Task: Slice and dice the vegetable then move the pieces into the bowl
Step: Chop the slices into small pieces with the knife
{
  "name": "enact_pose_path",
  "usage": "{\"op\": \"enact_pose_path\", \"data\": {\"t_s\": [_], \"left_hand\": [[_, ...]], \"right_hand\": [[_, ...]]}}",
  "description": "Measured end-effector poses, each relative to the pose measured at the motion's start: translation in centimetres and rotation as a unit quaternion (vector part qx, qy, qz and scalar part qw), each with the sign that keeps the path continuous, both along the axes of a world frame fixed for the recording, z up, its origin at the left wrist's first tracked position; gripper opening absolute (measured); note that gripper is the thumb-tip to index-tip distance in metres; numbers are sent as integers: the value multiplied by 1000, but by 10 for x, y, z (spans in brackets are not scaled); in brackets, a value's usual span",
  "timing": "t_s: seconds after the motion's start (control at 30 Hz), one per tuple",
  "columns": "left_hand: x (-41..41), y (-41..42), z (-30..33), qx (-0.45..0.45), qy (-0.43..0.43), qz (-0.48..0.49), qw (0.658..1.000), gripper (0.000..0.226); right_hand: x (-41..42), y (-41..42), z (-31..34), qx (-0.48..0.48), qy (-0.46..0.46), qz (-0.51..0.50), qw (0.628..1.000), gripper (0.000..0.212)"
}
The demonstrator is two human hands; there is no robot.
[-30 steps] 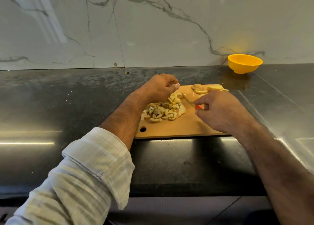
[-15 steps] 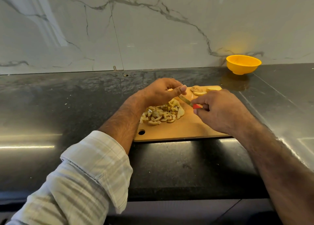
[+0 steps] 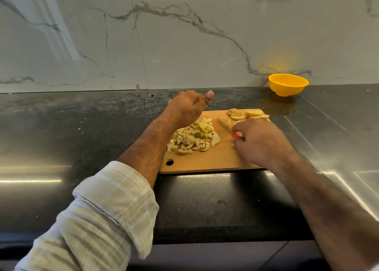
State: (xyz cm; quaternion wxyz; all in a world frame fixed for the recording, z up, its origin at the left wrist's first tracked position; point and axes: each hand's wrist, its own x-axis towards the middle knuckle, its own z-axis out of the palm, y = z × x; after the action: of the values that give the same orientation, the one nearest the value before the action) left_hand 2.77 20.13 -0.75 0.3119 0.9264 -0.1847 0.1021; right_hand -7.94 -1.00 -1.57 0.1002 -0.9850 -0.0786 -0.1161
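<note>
Right hand [image 3: 260,142] gripping red-handled knife [image 3: 227,127], blade low over cutting board [image 3: 205,162], left hand [image 3: 187,106] curled, thumb out, holding nothing visible, diced pile [image 3: 193,136] mid-board, slices [image 3: 245,115] at far edge, yellow bowl [image 3: 288,84] well apart on counter [image 3: 82,127].

left arm: pale checked shirt sleeve [image 3: 106,215], grey-white stripes, cuff rolled back below elbow, nearer than cutting board [image 3: 205,160] | left forearm bare, hairy | right arm [image 3: 328,199]: bare, no sleeve visible | no rings or watch seen
</note>
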Motion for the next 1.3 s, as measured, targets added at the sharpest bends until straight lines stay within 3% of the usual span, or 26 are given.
{"op": "enact_pose_path", "data": {"t_s": [0.17, 0.33, 0.5, 0.6, 0.8, 1.0, 1.2, 1.3], "left_hand": [[4, 0, -1, 14, -32, 13, 999, 81], [1, -7, 2, 42, -95, -6, 995, 46], [-13, -33, -2, 133, -108, -39, 984, 21], [-20, -55, -7, 177, -107, -49, 977, 24], [-26, -93, -12, 250, -68, -71, 963, 56], [-24, -97, -16, 223, -56, -61, 971, 38], [-23, -81, -10, 75, 40, -67, 994, 29], [-24, -86, -11, 88, 15, -46, 995, 29]], "right_hand": [[9, -1, 12, 49, 4, 39, 998, 23], [29, -46, 36, 83, 60, 47, 994, 18], [45, -79, 32, 197, -33, 50, 979, 13], [44, -84, 21, 195, -53, 58, 978, 17], [42, -99, 18, 185, -102, 32, 977, 14], [37, -91, 22, 182, -113, 41, 976, 19], [33, -79, 21, 170, -117, 42, 977, 24], [32, -74, 19, 174, -126, 37, 976, 24]]}}
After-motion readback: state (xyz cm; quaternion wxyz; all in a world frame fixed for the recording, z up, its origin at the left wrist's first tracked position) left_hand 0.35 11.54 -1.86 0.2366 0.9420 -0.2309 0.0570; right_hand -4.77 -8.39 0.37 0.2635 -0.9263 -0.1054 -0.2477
